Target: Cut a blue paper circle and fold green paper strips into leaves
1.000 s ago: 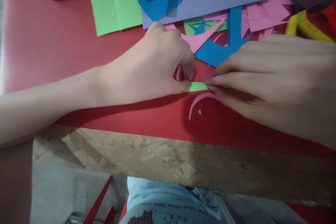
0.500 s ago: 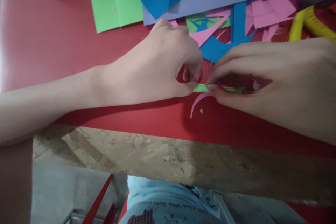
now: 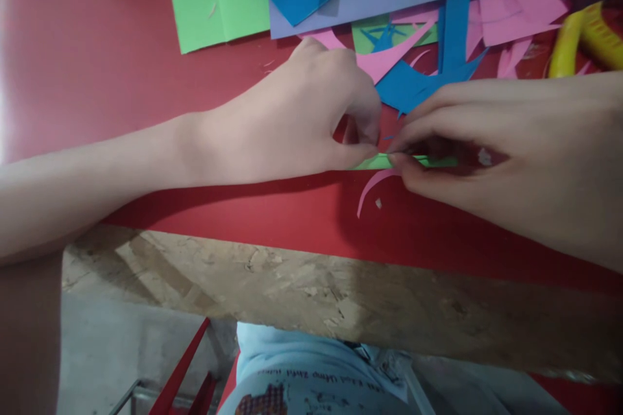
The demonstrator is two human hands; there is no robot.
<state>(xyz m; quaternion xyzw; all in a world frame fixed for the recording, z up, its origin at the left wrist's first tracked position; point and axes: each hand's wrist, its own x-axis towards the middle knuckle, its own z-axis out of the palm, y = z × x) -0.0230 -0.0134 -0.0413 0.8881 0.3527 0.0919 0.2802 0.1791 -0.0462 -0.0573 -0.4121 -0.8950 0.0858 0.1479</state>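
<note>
Left hand, right hand pinching green strip on red tabletop; curved pink scrap beside.

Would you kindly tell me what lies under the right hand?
Under the right hand, part of the green strip shows beside the thumb; the curved pink strip runs up to it. Anything further beneath the hand is covered.

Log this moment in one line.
left hand: holding green strip | right hand: pinching same strip | nearby: pink curved scrap
</note>
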